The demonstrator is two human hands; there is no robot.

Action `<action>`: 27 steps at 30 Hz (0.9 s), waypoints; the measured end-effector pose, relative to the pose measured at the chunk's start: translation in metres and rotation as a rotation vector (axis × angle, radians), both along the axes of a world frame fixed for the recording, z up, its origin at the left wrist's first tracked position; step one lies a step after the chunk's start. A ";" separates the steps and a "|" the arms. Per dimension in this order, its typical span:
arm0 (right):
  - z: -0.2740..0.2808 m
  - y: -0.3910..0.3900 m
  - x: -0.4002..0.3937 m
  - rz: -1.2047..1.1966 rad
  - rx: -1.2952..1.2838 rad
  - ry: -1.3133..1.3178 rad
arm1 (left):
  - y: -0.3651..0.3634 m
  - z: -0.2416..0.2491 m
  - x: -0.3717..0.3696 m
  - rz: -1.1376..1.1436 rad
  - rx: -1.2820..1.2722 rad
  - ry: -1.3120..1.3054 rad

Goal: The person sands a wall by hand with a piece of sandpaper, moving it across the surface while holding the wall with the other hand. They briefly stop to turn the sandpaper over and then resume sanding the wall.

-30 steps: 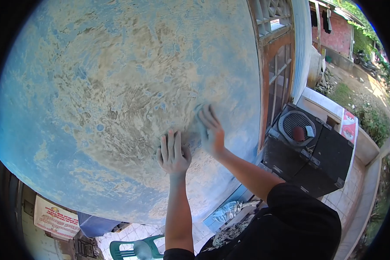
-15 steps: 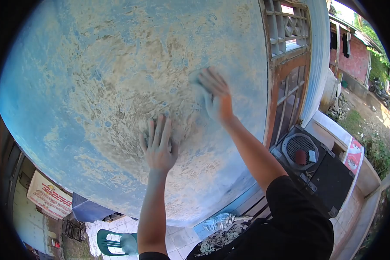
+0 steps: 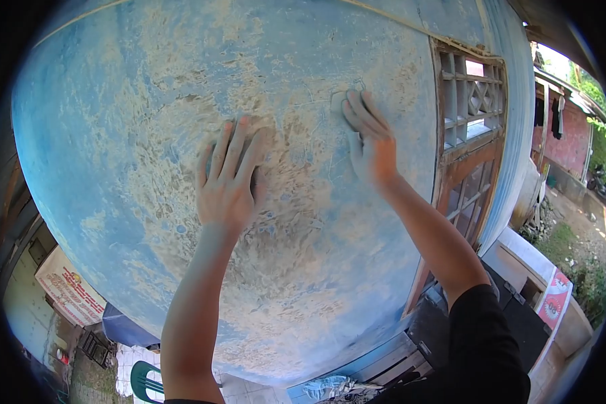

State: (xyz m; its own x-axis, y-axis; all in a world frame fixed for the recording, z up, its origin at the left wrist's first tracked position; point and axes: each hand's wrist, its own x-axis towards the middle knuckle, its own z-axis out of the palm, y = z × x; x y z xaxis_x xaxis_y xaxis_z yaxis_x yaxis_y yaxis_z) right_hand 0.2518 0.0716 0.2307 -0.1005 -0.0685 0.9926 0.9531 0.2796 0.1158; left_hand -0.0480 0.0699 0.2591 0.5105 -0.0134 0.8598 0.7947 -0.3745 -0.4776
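A blue wall (image 3: 296, 269) with worn, pale brown patches fills most of the view. My left hand (image 3: 230, 175) lies against it near the middle, fingers spread and pointing up, with nothing seen in it. Farther right and a little higher, my right hand (image 3: 370, 138) presses a small, flat, bluish-grey pad (image 3: 340, 104) to the wall. The pad shows at the left of the fingertips; its exact kind is hard to tell.
Right of the wall stands a wooden door (image 3: 468, 188) with a lattice vent above. A black speaker box (image 3: 518, 310) is at the lower right. Crumpled cloth (image 3: 330, 387) and a green chair (image 3: 143, 380) lie below, with a printed banner (image 3: 71, 286) at the lower left.
My left hand has moved up the wall with its fingers still spread. My right hand has shifted right with the pad. The view has tilted upward, so the speaker and chair show less.
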 end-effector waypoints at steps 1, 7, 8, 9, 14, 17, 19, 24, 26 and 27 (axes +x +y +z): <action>-0.012 -0.001 -0.019 0.036 -0.023 -0.089 | 0.000 0.000 0.000 0.005 0.000 0.005; -0.026 -0.006 -0.034 0.068 -0.157 -0.577 | 0.004 -0.002 -0.001 -0.001 0.042 0.024; -0.014 -0.001 -0.027 -0.017 -0.061 -0.541 | 0.004 -0.002 -0.001 -0.011 0.042 0.024; -0.004 -0.001 -0.022 -0.011 -0.061 -0.540 | 0.003 -0.003 -0.002 -0.021 0.039 0.023; -0.024 -0.003 -0.055 0.125 -0.055 -0.207 | -0.002 -0.006 -0.002 -0.006 0.031 0.006; -0.028 -0.011 -0.048 0.072 -0.117 -0.506 | -0.002 -0.007 -0.002 -0.030 0.021 0.000; -0.008 -0.005 -0.032 -0.036 -0.031 -0.511 | 0.001 -0.007 -0.003 -0.053 0.022 0.003; -0.012 -0.007 -0.042 -0.031 -0.033 -0.028 | -0.001 -0.011 -0.001 -0.033 0.024 -0.019; -0.034 -0.005 -0.060 0.153 -0.106 -0.266 | -0.002 -0.014 -0.002 -0.024 0.030 -0.014; -0.041 -0.009 -0.053 0.053 -0.158 -0.451 | -0.001 -0.011 -0.002 -0.018 0.053 -0.017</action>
